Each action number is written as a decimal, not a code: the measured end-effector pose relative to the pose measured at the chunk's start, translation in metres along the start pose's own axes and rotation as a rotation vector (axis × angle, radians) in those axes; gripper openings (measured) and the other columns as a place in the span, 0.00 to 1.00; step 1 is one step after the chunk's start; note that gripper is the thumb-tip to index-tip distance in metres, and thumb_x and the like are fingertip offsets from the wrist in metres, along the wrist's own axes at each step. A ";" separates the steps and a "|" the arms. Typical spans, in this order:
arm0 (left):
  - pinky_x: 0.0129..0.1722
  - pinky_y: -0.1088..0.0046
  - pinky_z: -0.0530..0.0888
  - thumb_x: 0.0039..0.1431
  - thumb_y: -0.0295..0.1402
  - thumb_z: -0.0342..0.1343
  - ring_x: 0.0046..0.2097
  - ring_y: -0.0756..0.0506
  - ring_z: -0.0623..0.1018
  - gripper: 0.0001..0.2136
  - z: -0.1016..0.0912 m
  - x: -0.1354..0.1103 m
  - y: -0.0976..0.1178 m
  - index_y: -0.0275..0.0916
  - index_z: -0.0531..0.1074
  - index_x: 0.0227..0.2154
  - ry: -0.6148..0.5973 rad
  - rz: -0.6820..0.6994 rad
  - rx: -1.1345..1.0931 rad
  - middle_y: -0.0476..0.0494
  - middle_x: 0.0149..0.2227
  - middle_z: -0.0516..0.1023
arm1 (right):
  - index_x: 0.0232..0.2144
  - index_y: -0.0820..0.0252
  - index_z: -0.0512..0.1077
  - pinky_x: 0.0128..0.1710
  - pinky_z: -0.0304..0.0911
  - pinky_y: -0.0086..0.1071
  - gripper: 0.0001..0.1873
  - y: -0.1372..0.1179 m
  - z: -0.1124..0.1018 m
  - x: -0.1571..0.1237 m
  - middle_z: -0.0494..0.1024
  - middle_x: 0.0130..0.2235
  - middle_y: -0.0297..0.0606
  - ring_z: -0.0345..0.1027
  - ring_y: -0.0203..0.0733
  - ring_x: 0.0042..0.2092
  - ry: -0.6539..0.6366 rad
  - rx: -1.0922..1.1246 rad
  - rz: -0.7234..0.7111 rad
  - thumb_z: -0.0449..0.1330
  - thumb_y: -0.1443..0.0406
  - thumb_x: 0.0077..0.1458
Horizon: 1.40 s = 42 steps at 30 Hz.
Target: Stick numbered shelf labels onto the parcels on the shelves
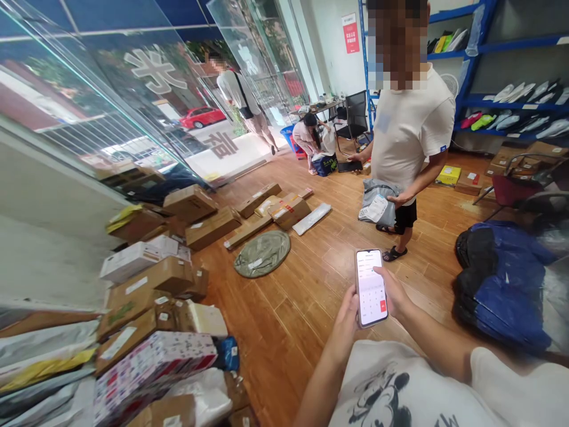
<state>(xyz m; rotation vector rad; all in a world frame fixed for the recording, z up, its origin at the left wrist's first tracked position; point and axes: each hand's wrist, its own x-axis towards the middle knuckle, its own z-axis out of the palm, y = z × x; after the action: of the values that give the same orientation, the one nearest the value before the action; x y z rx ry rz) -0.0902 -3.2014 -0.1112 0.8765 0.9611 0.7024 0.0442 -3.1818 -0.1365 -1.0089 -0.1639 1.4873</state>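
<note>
A smartphone [371, 287] with a lit screen showing a number pad is upright in front of my chest. My left hand [345, 323] wraps round its left edge and back. My right hand [393, 290] grips the right edge, its thumb resting on the upper part of the screen. Both hands are closed round the phone, above a wooden floor [302, 308].
A person in a white shirt [406, 127] stands just ahead holding a grey parcel bag [377, 204]. Cardboard boxes [208, 228] and mail bags line the left side. A green round bag [262, 254] lies on the floor. A blue-black sack [502, 284] sits right. Blue shelves [511, 71] stand behind.
</note>
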 end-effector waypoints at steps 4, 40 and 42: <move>0.38 0.68 0.77 0.52 0.58 0.60 0.50 0.36 0.80 0.35 0.001 0.001 0.000 0.42 0.65 0.58 0.003 0.000 0.012 0.37 0.52 0.78 | 0.28 0.59 0.71 0.26 0.63 0.31 0.20 0.000 -0.003 0.003 0.77 0.22 0.33 0.72 0.42 0.25 0.002 -0.003 0.003 0.68 0.54 0.34; 0.34 0.67 0.82 0.53 0.53 0.63 0.55 0.33 0.75 0.45 -0.025 -0.026 -0.026 0.57 0.46 0.69 -0.022 -0.018 -0.163 0.42 0.71 0.52 | 0.33 0.57 0.71 0.31 0.65 0.33 0.19 0.014 0.020 -0.027 0.79 0.29 0.34 0.71 0.43 0.29 -0.083 -0.203 -0.232 0.63 0.53 0.41; 0.35 0.65 0.82 0.53 0.52 0.63 0.55 0.33 0.75 0.45 -0.029 -0.028 -0.024 0.56 0.46 0.69 -0.030 -0.036 -0.185 0.40 0.70 0.55 | 0.33 0.57 0.72 0.31 0.65 0.33 0.19 0.015 0.026 -0.030 0.78 0.28 0.33 0.71 0.43 0.30 -0.066 -0.200 -0.225 0.62 0.53 0.40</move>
<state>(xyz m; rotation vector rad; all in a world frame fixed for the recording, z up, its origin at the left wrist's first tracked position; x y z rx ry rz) -0.1250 -3.2263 -0.1298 0.7044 0.8681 0.7329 0.0114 -3.1997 -0.1164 -1.0636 -0.4668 1.3172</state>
